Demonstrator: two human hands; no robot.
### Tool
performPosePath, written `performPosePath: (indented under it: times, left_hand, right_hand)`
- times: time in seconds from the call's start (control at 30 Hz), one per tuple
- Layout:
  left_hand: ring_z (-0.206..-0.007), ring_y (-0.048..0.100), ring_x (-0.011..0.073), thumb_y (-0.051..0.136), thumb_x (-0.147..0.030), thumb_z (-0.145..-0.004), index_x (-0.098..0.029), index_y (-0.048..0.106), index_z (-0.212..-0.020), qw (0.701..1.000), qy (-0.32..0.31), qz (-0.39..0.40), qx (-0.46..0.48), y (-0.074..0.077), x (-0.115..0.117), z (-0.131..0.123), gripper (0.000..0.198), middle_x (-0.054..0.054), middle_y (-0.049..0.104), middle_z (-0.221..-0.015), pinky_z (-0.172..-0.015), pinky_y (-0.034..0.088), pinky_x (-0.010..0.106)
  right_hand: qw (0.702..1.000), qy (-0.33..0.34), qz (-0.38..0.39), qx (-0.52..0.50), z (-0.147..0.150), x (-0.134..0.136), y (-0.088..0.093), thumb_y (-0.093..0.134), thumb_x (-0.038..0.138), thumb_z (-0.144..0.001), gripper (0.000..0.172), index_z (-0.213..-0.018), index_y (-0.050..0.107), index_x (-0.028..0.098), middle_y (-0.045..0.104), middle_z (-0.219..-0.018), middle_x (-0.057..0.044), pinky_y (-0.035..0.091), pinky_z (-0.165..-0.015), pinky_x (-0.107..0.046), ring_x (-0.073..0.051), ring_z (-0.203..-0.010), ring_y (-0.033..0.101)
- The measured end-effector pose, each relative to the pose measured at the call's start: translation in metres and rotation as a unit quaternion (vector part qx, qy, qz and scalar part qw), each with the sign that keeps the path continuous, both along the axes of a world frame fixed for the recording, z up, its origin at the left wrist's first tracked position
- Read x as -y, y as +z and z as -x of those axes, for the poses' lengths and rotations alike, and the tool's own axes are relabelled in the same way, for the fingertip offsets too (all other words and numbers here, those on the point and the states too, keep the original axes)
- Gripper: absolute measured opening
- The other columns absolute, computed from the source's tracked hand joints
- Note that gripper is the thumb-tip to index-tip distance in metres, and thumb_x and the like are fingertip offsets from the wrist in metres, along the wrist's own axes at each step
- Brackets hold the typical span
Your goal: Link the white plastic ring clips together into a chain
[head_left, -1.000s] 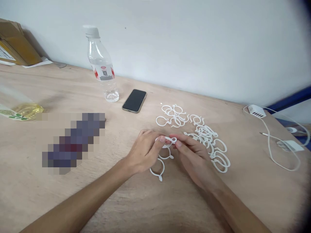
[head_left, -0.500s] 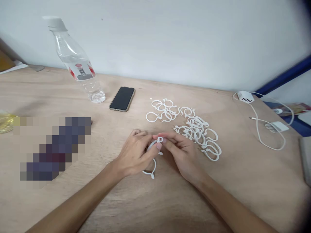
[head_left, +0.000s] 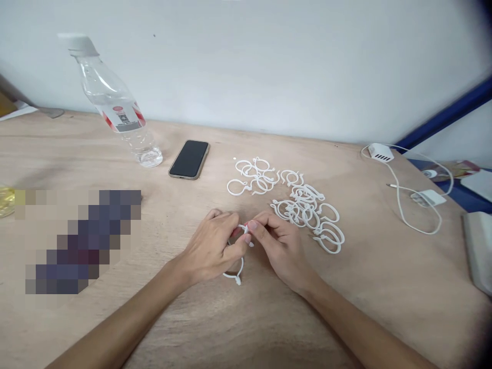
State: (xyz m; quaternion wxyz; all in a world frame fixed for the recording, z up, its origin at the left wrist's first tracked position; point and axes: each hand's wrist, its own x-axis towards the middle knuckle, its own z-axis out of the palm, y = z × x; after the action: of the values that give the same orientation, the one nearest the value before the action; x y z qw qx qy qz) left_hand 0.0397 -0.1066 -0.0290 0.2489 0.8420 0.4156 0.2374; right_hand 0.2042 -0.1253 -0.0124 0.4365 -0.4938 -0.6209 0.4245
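Observation:
My left hand (head_left: 213, 246) is closed, thumb and fingers pinching a white plastic curtain ring (head_left: 246, 228). The fingertips of my right hand (head_left: 277, 247) are pressed together on the same ring's end, so both hands meet at it. Most of this ring is hidden behind my left fingers. Partly under my left hand, another white ring (head_left: 238, 280) rests on the wooden table (head_left: 246, 328). Beyond my right hand lies a loose heap of white rings (head_left: 309, 218), several overlapping, and a smaller cluster of rings (head_left: 238, 188) sits farther back.
A phone (head_left: 189, 160) lies toward the wall, beside a water bottle (head_left: 122, 115). On the left is a pixelated dark patch (head_left: 92, 241) with a yellow clear item (head_left: 5, 201) near it. White cables with a charger (head_left: 428, 197) and a white box (head_left: 380, 152) are at the right.
The held ring's small eyelet end has turned and now appears edge-on between my fingertips. My right thumb has shifted onto it. The whole view has shifted slightly.

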Motion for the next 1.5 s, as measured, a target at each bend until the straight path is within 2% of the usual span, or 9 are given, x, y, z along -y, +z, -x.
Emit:
performPosePath:
  times: [0.13,0.23,0.33,0.43,0.53,0.67,0.9,1.17,1.5]
  left_hand:
    - [-0.074,0.048,0.0175,0.045,-0.034,-0.089,-0.019,0.051,-0.079,1.0,0.025,-0.004,0.006,0.004,0.002,-0.001,0.019,0.0,0.053,-0.074,-0.075,0.039,0.035]
    - [-0.095,0.051,0.0218,0.058,-0.029,-0.08,-0.02,0.061,-0.1,0.999,0.034,-0.026,0.031,0.006,0.006,-0.002,0.022,0.004,0.062,-0.098,-0.087,0.04,0.039]
    - [-0.106,0.049,0.0246,0.062,-0.033,-0.08,-0.02,0.064,-0.109,0.997,0.042,-0.046,0.045,0.006,0.008,-0.002,0.032,0.006,0.061,-0.115,-0.095,0.039,0.042]
    - [-0.108,0.05,0.0241,0.058,-0.037,-0.084,-0.02,0.065,-0.11,0.996,0.054,-0.041,0.061,0.005,0.007,-0.001,0.032,0.007,0.061,-0.115,-0.097,0.039,0.043]
    - [-0.105,0.051,0.0231,0.056,-0.036,-0.086,-0.019,0.066,-0.107,0.994,0.061,-0.039,0.083,0.005,0.006,-0.001,0.029,0.008,0.063,-0.111,-0.096,0.04,0.042]
    - [-0.102,0.052,0.0227,0.052,-0.037,-0.088,-0.018,0.066,-0.102,0.993,0.068,-0.033,0.096,0.006,0.005,-0.001,0.027,0.008,0.064,-0.107,-0.094,0.042,0.042]
    - [-0.105,0.052,0.0237,0.052,-0.05,-0.088,-0.02,0.053,-0.12,0.991,0.09,-0.013,0.102,0.006,0.005,0.002,0.044,0.007,0.061,-0.114,-0.094,0.039,0.042]
    - [-0.086,0.049,0.0222,0.032,-0.047,-0.095,-0.018,0.053,-0.087,0.995,0.054,-0.08,0.018,0.003,0.006,0.0,0.036,0.005,0.062,-0.085,-0.082,0.039,0.04]
    - [-0.074,0.048,0.0205,0.039,-0.035,-0.091,-0.019,0.048,-0.075,0.995,0.014,-0.101,0.01,-0.003,0.003,0.0,0.024,0.003,0.055,-0.068,-0.069,0.037,0.034]
  right_hand:
    - [0.983,-0.014,-0.09,0.162,-0.025,-0.015,0.002,0.052,0.034,-0.09,0.024,-0.072,0.061,0.021,0.061,-0.072,-0.001,0.044,-0.074,-0.033,-0.017,-0.075,0.054]
    - [0.919,-0.111,-0.194,0.325,-0.05,-0.034,-0.001,0.061,0.034,-0.082,0.014,-0.086,0.067,0.022,0.065,-0.084,-0.005,0.041,-0.086,-0.042,-0.023,-0.088,0.054]
    - [0.867,-0.126,-0.196,0.441,-0.062,-0.05,-0.007,0.067,0.037,-0.075,0.023,-0.091,0.072,0.021,0.063,-0.093,-0.01,0.04,-0.089,-0.047,-0.028,-0.094,0.051]
    - [0.856,-0.112,-0.185,0.469,-0.061,-0.054,-0.008,0.065,0.034,-0.077,0.015,-0.077,0.074,0.023,0.062,-0.089,-0.01,0.039,-0.087,-0.049,-0.028,-0.092,0.05]
    - [0.901,-0.138,-0.181,0.368,-0.056,-0.053,-0.002,0.063,0.034,-0.079,0.015,-0.081,0.074,0.024,0.064,-0.083,-0.006,0.041,-0.084,-0.046,-0.024,-0.086,0.053]
    - [0.973,-0.216,-0.065,0.05,-0.052,-0.053,0.006,0.07,0.04,-0.074,0.023,-0.089,0.071,0.023,0.066,-0.081,-0.002,0.045,-0.071,-0.036,-0.017,-0.073,0.055]
    - [0.951,-0.161,0.102,-0.242,-0.015,-0.024,0.008,0.077,0.033,-0.065,0.018,-0.077,0.07,0.021,0.067,-0.072,0.0,0.045,-0.067,-0.027,-0.012,-0.069,0.057]
    - [0.916,-0.06,0.23,-0.323,0.018,0.006,0.009,0.078,0.031,-0.069,0.015,-0.078,0.071,0.022,0.069,-0.076,0.0,0.049,-0.076,-0.027,-0.013,-0.076,0.061]
    - [0.975,-0.022,0.154,-0.156,0.003,0.002,-0.001,0.073,0.041,-0.074,0.021,-0.08,0.071,0.022,0.068,-0.076,-0.001,0.047,-0.069,-0.03,-0.015,-0.072,0.059]
